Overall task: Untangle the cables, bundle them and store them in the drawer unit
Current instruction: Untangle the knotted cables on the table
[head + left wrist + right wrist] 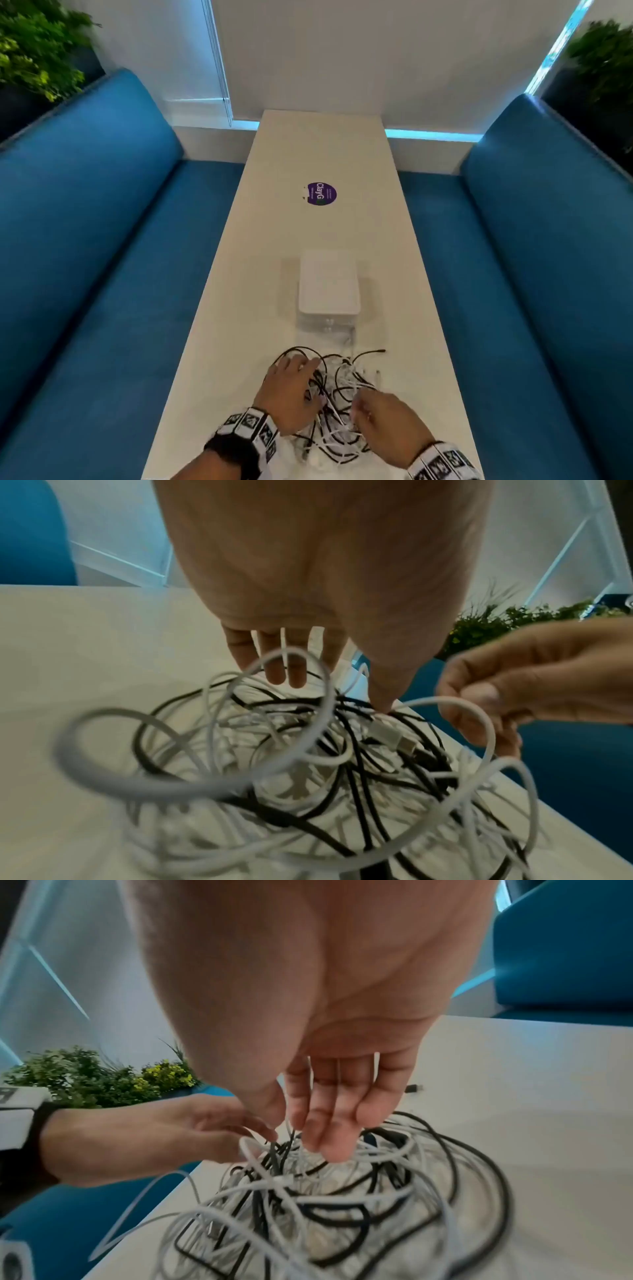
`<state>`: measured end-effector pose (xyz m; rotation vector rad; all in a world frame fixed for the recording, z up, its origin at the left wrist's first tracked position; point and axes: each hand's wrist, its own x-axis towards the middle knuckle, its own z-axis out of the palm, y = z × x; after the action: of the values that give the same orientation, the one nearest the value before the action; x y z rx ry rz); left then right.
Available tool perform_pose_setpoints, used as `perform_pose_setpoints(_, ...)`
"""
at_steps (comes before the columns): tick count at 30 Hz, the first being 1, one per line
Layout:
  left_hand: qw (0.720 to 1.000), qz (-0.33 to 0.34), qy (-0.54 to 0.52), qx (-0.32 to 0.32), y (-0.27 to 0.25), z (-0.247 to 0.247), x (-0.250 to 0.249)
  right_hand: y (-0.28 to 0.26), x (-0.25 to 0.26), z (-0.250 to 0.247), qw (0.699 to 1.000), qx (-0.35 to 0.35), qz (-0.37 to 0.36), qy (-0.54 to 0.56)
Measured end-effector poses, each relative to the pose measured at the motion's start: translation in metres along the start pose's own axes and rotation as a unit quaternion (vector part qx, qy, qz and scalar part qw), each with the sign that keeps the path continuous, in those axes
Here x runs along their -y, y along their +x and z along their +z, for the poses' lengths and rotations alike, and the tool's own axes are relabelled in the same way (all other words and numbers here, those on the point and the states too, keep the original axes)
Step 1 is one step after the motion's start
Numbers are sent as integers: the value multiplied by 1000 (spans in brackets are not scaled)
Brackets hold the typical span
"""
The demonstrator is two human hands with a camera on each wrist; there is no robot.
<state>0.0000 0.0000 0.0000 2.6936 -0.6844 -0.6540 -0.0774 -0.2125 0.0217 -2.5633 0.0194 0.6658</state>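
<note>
Cables [337, 404]: one tangled heap of black and white leads, lying on the near end of the table [318, 233], unsorted, loops crossing over one another. A black plug end [378, 351] sticks out at the far right of the heap.

Left hand [291, 394]: laid on the left side of the heap, fingers [277, 666] straight and spread, tips down among the loops, gripping nothing; thumb touches a white connector [390, 731].

Right hand [387, 425]: over the near right of the heap, fingers curled in, thumb and forefinger pinching a white cable [479, 715] that arcs down into the pile.

Drawer unit [329, 291]: small white box with clear drawer fronts, standing on the table just beyond the heap, drawers pushed in.

Sticker [321, 193]: round, purple, farther along the tabletop.

Benches [102, 240]: blue upholstered, one on each side of the table.

Plants [37, 48]: green foliage behind both bench backs.
</note>
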Motion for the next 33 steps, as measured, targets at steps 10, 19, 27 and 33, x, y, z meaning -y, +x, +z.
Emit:
perform_pose_setpoints(10, 994, 25, 86, -69, 8, 24, -13, 30, -18, 7, 992, -106, 13, -74)
perform_pose_setpoints(19, 983, 38, 129, -123, 2, 28, -27, 41, -15, 16, 991, -111, 20, -73)
perform_pose_setpoints(27, 979, 29, 127, -156, 1, 30, -21, 50, -12, 8, 989, -111, 21, -92)
perform_pose_setpoints(33, 978, -10, 156, -136, -2, 13, -8, 48, -17, -8, 980, -177, 0, -95)
